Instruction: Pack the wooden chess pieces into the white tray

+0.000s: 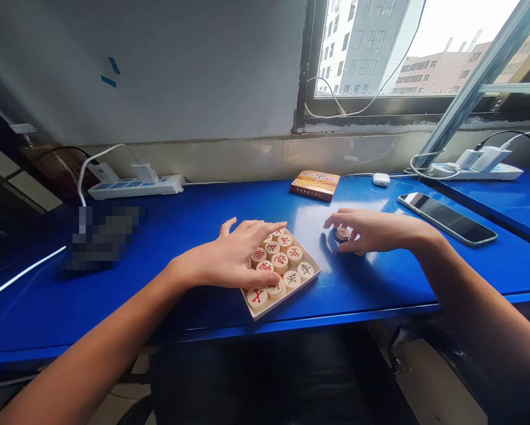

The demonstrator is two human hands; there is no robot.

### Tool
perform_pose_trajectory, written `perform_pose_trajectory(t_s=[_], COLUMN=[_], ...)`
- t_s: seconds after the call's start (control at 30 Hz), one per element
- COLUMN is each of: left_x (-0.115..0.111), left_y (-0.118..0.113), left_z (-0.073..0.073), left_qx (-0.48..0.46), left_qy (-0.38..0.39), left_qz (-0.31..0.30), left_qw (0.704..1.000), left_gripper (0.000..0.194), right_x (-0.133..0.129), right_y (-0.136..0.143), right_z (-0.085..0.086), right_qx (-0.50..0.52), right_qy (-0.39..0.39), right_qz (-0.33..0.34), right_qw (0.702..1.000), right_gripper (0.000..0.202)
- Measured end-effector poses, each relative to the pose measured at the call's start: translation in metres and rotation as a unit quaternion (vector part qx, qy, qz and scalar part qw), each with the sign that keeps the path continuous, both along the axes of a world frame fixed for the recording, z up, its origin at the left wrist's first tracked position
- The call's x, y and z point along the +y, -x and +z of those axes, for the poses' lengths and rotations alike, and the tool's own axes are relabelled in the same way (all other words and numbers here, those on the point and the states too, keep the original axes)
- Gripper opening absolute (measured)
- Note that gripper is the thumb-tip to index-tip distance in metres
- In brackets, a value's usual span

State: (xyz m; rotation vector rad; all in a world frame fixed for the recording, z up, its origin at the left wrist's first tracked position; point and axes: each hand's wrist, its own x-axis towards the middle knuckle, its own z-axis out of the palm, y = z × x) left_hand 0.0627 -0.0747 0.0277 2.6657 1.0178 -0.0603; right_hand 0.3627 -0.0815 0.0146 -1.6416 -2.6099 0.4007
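A shallow white box (287, 299) lies tilted to the view near the front edge of the blue table. Round wooden pieces with red or black characters fill it, among them a red-marked piece (294, 254) and a black-marked piece (306, 270). My left hand (234, 254) rests over the box's left side, fingers spread, its thumb on a red-marked piece, hiding part of the contents. To the right of the box, my right hand (362, 229) has its curled thumb and fingers around a single round piece (343, 234) at the tabletop. Another piece is partly hidden beneath that hand.
Behind the box sits an orange and brown carton (315, 185). A phone (447, 218) and a white earbud case (381, 180) lie at the right. Power strips (136, 186) with cables stand along the wall. The blue table (194, 313) ends just below the box.
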Motion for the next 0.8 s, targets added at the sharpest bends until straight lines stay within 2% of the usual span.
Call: perform_pose_trajectory(t_s=[0.17, 0.37, 0.47, 0.57, 0.67, 0.73, 0.8], left_x=[0.002, 0.001, 0.001, 0.002, 0.002, 0.001, -0.001], left_y=[0.001, 0.001, 0.000, -0.002, -0.006, -0.008, -0.010], left_z=[-0.001, -0.002, -0.001, -0.002, -0.005, -0.008, -0.011], left_qx=[0.002, -0.015, -0.025, -0.032, -0.044, -0.054, -0.057], left_qy=[0.003, 0.006, -0.002, -0.009, -0.027, -0.049, -0.067], left_qz=[-0.010, -0.016, -0.013, 0.002, 0.032, 0.047, 0.052], left_qw=[1.000, 1.000, 1.000, 0.999, 0.998, 0.996, 0.995], left_gripper=[0.086, 0.084, 0.083, 0.076, 0.072, 0.074, 0.079], right_x=[-0.006, -0.020, -0.033, -0.041, -0.041, -0.037, -0.031], right_y=[0.032, 0.043, 0.057, 0.068, 0.056, 0.035, 0.012], right_z=[-0.007, 0.002, 0.004, 0.005, 0.010, 0.013, 0.014], right_qx=[0.071, 0.152, 0.180, 0.157, 0.139, 0.111, 0.068], right_qy=[-0.051, -0.142, -0.131, -0.108, -0.120, -0.110, -0.068], right_qz=[0.105, 0.093, 0.158, 0.222, 0.190, 0.129, 0.058], right_qw=[0.991, 0.974, 0.962, 0.956, 0.965, 0.979, 0.994], right_gripper=[0.022, 0.013, 0.012, 0.012, 0.019, 0.028, 0.040])
